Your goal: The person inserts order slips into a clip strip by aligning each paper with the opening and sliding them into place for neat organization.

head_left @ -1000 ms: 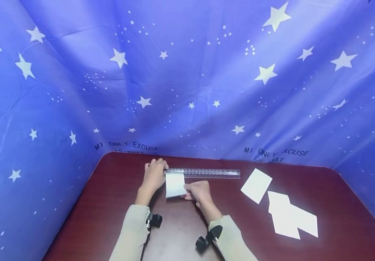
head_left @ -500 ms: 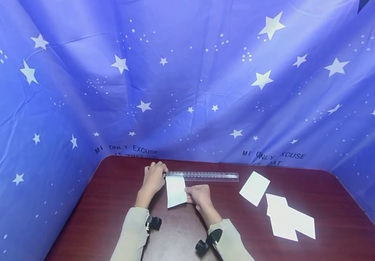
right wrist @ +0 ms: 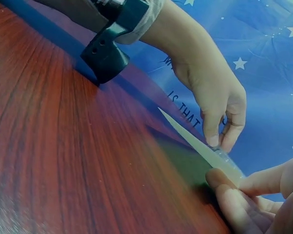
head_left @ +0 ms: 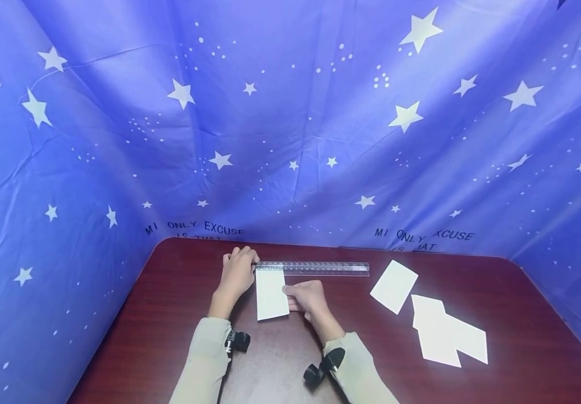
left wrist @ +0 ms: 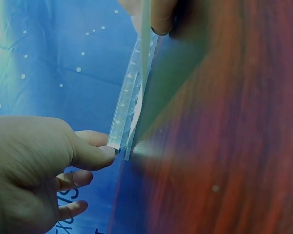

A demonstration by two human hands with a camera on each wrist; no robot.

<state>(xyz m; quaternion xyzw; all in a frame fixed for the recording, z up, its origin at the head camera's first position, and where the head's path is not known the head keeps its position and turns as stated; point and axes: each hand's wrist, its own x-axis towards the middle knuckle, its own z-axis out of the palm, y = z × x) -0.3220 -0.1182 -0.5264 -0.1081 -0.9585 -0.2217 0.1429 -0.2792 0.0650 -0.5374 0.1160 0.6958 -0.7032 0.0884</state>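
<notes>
In the head view, a clear plastic ruler (head_left: pixel 328 269) lies crosswise near the back of the table. My left hand (head_left: pixel 238 273) pinches its left end between thumb and finger, as the left wrist view shows on the ruler (left wrist: pixel 124 112). A white rectangular piece of paper (head_left: pixel 271 297) extends toward me from the ruler, its far edge overlapping the ruler's left part. My right hand (head_left: pixel 309 297) pinches the paper's right edge, thumb on top and fingers beneath. Seen side-on in the right wrist view, the paper (right wrist: pixel 193 141) slants above the table, with a dark shadow below.
One loose white sheet (head_left: pixel 394 286) lies right of the ruler. Closer to me, several more sheets (head_left: pixel 439 336) overlap in a pile. The dark red wooden table (head_left: pixel 179 314) borders a blue star-patterned curtain (head_left: pixel 290 123) at the back and sides. Both wrists carry black cameras.
The paper's near end has come down toward me, so more of its length shows and it looks flatter. Both hands keep their grips with little movement. The head view shifted slightly.
</notes>
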